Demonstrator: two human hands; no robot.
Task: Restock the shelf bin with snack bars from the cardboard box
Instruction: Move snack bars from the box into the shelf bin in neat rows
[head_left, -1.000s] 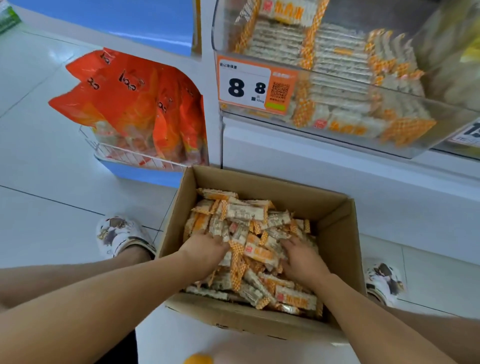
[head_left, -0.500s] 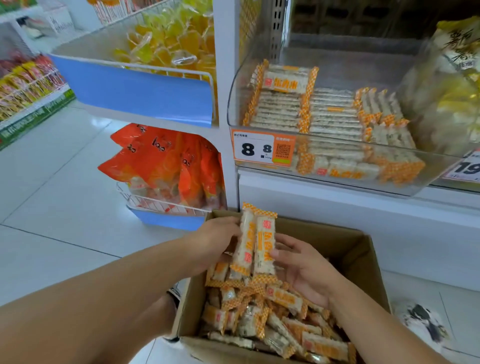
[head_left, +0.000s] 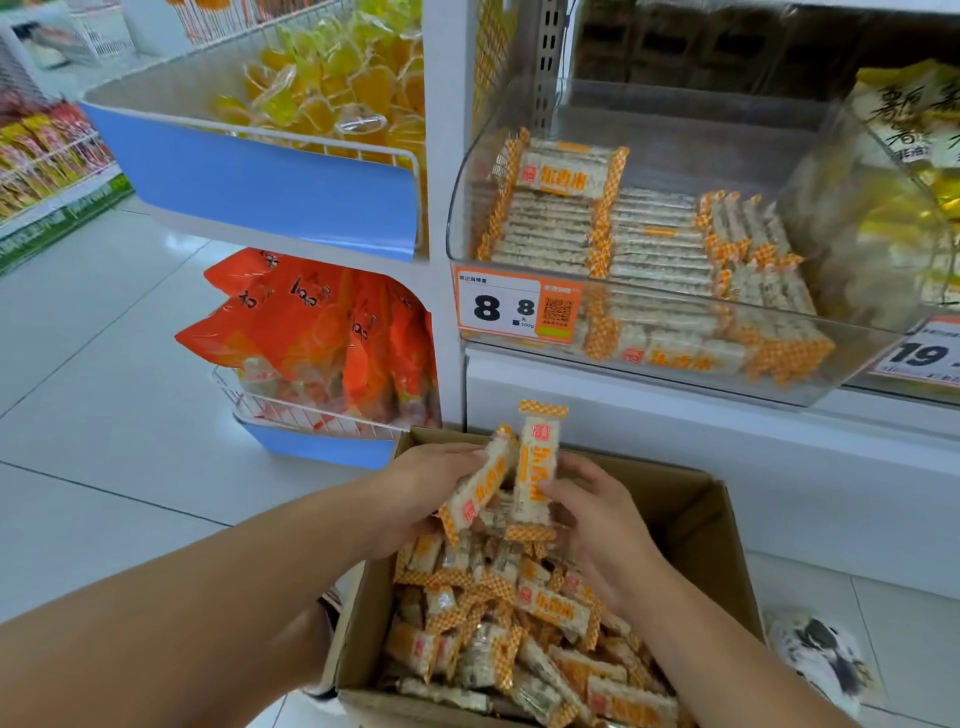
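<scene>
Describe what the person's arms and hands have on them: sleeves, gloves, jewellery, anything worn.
Nothing is worn on either arm as far as the frame shows. The left hand and right hand are bare: no gloves, and no rings or watch visible. Both forearms are uncovered up to the picture's edge, so any sleeve would lie out of view. No marks or bandages show.

cardboard box (head_left: 696, 514) — near edge cut off | right price tag (head_left: 922, 356) — cropped
</scene>
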